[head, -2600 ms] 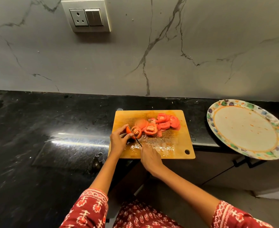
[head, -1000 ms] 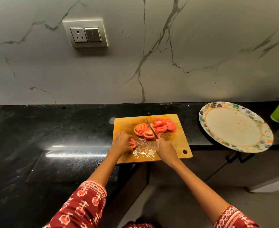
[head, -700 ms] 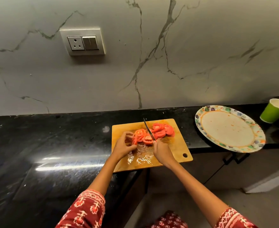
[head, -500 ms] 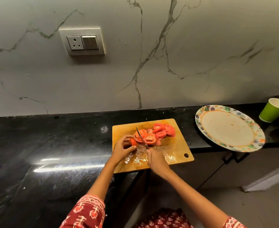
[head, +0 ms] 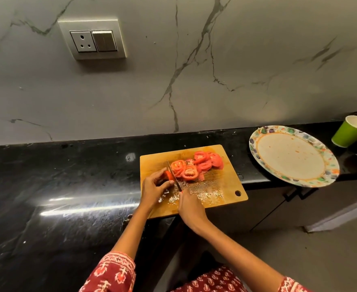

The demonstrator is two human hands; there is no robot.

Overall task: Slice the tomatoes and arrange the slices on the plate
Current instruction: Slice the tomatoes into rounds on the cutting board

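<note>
A wooden cutting board (head: pixel 222 186) lies on the black counter. Several red tomato slices (head: pixel 196 165) are piled at its far middle. My left hand (head: pixel 154 188) pinches a small end piece of tomato (head: pixel 168 175) at the board's left side. My right hand (head: pixel 191 209) grips the handle of a knife (head: pixel 173 174), whose blade stands against the right side of that piece. Wet juice and seeds cover the board's near half. The round plate (head: pixel 257 152) with a patterned rim sits to the right, holding no slices.
A green paper cup (head: pixel 349 131) stands beyond the plate at the far right. The plate overhangs the black counter's (head: pixel 57 186) front edge. A marble wall with a socket panel (head: pixel 93 40) rises behind. Dark cabinet fronts are below the counter on the right.
After pushing cut slices toward the pile with the knife, my right hand brought the blade back left onto the end piece that my left hand holds. The camera tilted up.
</note>
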